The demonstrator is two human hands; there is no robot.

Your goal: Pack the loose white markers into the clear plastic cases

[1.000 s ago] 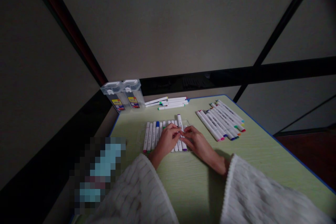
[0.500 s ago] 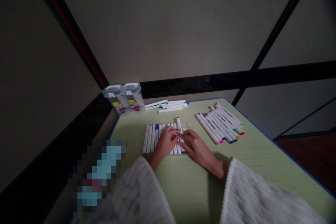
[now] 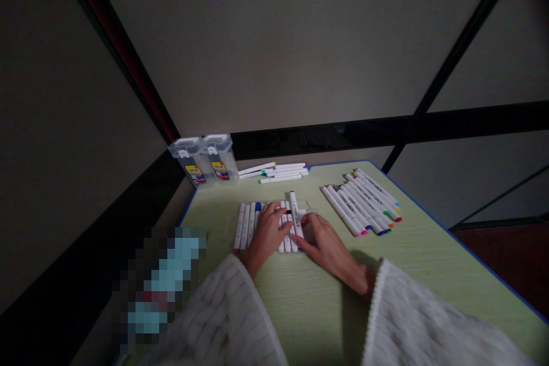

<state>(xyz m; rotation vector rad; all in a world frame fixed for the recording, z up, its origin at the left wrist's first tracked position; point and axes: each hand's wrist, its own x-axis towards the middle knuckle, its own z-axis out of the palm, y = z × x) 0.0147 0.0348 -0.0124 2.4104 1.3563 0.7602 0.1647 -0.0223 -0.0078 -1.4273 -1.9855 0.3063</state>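
A row of white markers (image 3: 247, 224) with coloured ends lies side by side on a clear tray in the middle of the green table (image 3: 412, 257). My left hand (image 3: 269, 231) rests flat on top of this row, fingers stretched out over the marker bodies. My right hand (image 3: 325, 240) lies just right of the row, its fingers touching the outermost marker (image 3: 294, 211), which sticks out farther than the others. Neither hand grips anything. White knitted sleeves cover both forearms.
A second group of several markers (image 3: 362, 201) lies at the right. A smaller pile of markers (image 3: 281, 171) sits at the table's far edge. Two clear plastic boxes (image 3: 205, 158) with yellow labels stand at the far left corner. A wall and dark bars rise behind.
My left hand has gone from pinching at the outermost marker to lying flat across the row. My right hand has flattened beside that marker. The view shifted slightly.
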